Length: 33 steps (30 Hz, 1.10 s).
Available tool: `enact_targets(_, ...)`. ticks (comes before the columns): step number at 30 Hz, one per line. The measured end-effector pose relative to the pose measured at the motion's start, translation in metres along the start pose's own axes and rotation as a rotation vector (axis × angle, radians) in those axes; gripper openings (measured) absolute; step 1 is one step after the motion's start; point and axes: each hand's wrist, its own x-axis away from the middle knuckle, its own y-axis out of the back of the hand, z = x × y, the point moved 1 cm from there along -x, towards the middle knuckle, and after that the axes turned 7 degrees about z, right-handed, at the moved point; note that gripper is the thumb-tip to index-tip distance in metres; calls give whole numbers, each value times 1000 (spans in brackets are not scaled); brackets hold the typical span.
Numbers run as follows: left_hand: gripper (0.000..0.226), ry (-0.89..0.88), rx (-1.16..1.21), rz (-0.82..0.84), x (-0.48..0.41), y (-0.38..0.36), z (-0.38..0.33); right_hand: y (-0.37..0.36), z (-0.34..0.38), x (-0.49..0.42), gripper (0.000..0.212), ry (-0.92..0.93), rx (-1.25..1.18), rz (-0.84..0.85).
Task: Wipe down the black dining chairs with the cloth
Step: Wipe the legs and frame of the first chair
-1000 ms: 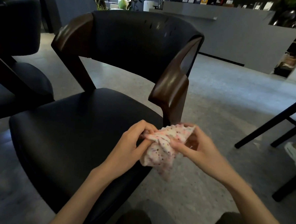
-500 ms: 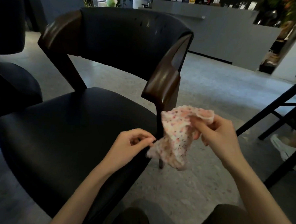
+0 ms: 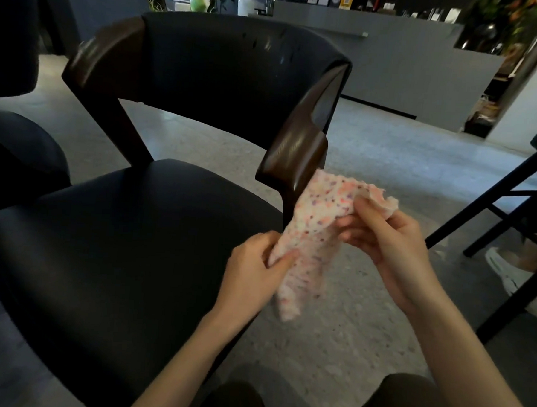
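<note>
A black padded dining chair [image 3: 128,245] with dark brown wooden arms fills the left and middle of the head view. Just off its right front corner, both hands hold a white cloth with pink and purple dots [image 3: 314,224] in the air. My left hand [image 3: 258,262] pinches the cloth's lower left edge. My right hand [image 3: 386,240] grips its upper right part, beside the chair's right armrest [image 3: 294,161]. The cloth's lower end hangs loose between my hands, clear of the chair.
A second black chair [image 3: 17,156] stands at the far left. Black table or stool legs [image 3: 490,212] cross the right side, with a white shoe [image 3: 506,271] by them. A grey counter [image 3: 393,60] runs along the back. Speckled grey floor [image 3: 387,166] lies between.
My left hand, apart from the cloth half a second ago, has taken hold of its lower edge again. My right hand has kept the cloth raised near the armrest.
</note>
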Motion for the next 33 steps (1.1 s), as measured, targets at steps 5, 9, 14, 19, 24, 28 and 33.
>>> enact_targets(5,9,-72,-81,-194,-15,33,-11,-14,-19,-2,18,-37,-479,-197)
enact_targets(9,7,-117,83,-331,-22,31,-24,-36,-19,-11,29,132,-460,-170)
enact_targets(14,19,-56,450,-321,-19,5,-30,-55,-21,-17,38,350,-37,-13)
enact_targets(19,45,-113,635,-194,-18,-5,-26,-45,-31,-35,34,443,215,100)
enact_targets(24,27,-158,452,-318,-23,-25,-16,-28,-69,-48,32,355,401,105)
enact_targets(28,28,-21,373,-280,-21,-38,13,-13,-96,-47,27,193,398,170)
enact_targets(33,25,-13,476,-322,-19,-36,0,-19,-65,-35,28,282,189,134)
